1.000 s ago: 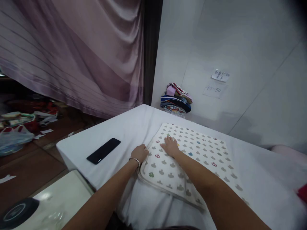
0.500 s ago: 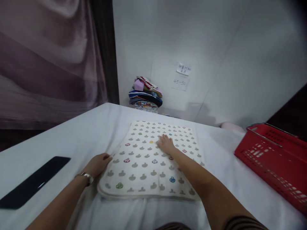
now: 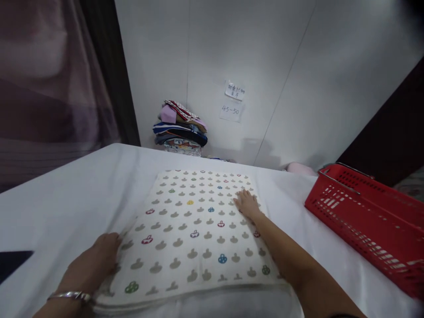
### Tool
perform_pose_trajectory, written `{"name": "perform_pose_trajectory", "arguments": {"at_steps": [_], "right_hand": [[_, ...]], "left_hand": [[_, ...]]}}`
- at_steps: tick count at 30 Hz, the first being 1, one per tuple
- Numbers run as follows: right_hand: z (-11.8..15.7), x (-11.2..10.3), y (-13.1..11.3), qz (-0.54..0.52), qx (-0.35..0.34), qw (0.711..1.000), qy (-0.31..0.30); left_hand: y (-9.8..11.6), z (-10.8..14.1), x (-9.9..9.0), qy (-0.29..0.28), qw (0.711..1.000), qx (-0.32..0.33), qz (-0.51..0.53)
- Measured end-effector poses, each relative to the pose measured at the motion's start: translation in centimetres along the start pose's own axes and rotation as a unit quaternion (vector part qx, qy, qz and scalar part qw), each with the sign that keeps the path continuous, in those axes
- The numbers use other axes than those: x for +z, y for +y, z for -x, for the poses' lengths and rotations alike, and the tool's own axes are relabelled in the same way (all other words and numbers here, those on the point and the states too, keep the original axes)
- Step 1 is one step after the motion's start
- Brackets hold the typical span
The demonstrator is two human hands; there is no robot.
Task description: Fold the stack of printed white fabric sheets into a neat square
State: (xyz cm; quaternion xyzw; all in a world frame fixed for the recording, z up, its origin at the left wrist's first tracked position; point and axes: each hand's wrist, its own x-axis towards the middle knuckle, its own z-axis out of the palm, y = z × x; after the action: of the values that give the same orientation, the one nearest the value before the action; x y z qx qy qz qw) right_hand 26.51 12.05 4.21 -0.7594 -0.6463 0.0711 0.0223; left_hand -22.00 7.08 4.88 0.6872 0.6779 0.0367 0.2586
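A folded cream cloth [image 3: 172,247], printed with grey and coloured mushrooms, lies in layers on the white-covered table. My left hand [image 3: 102,254], with a silver bracelet at the wrist, is at the cloth's left edge. Its fingers are curled round that edge and partly hidden, and the hand is slightly blurred. Palm down, my right hand [image 3: 247,203] rests on the right part of the cloth with its fingers spread. The cloth's near edge looks a little blurred.
A red plastic basket [image 3: 357,221] stands on the right. Folded clothes [image 3: 180,126] are stacked by the far wall, below two paper notes [image 3: 232,101]. A flat dark object [image 3: 13,263] lies at the left, beside a pinkish curtain [image 3: 39,88].
My right hand has slid to the right across the cloth. My left hand and the cloth's near edge now appear closer to me. The whole view has shifted too.
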Motion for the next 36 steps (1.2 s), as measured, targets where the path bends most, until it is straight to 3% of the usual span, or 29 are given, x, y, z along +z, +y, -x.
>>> {"name": "perform_pose_trajectory", "arguments": {"at_steps": [3,6,9,16,18,22,25,28,31,36], "right_hand": [[-0.6,0.0,1.2,0.022,0.003,1.000,0.001],[-1.7,-0.4,1.0,0.027,0.004,1.000,0.007],[-3.6,-0.8,-1.2,0.019,-0.021,0.999,0.014],[-9.9,-0.4,-9.4,0.004,-0.138,0.990,-0.006],[-11.8,-0.3,-10.2,0.007,-0.144,0.989,-0.010],[-14.3,0.0,-10.0,0.015,-0.091,0.994,-0.050],[-14.6,0.6,-10.6,0.015,-0.095,0.995,-0.021],[-13.7,0.9,-13.3,0.012,-0.154,0.988,-0.003],[-12.9,0.8,-17.7,0.008,-0.229,0.973,-0.005],[-13.3,0.8,-23.5,-0.009,-0.312,0.950,-0.021]], "left_hand": [[0.1,0.2,-0.3,0.077,0.996,-0.014,-0.040],[0.2,0.3,-0.6,0.090,0.995,-0.037,-0.032],[0.2,0.3,-0.5,0.096,0.994,-0.053,-0.021],[0.4,1.1,0.3,0.170,0.985,-0.024,-0.026],[0.5,1.2,0.4,0.180,0.983,-0.014,-0.021],[0.7,1.4,0.4,0.195,0.981,-0.003,-0.004],[0.6,1.6,0.5,0.205,0.979,-0.004,0.009],[0.6,1.7,0.7,0.207,0.978,-0.001,0.021],[0.7,1.8,0.7,0.199,0.980,0.003,0.026],[0.7,1.9,0.9,0.199,0.980,0.004,0.033]]}}
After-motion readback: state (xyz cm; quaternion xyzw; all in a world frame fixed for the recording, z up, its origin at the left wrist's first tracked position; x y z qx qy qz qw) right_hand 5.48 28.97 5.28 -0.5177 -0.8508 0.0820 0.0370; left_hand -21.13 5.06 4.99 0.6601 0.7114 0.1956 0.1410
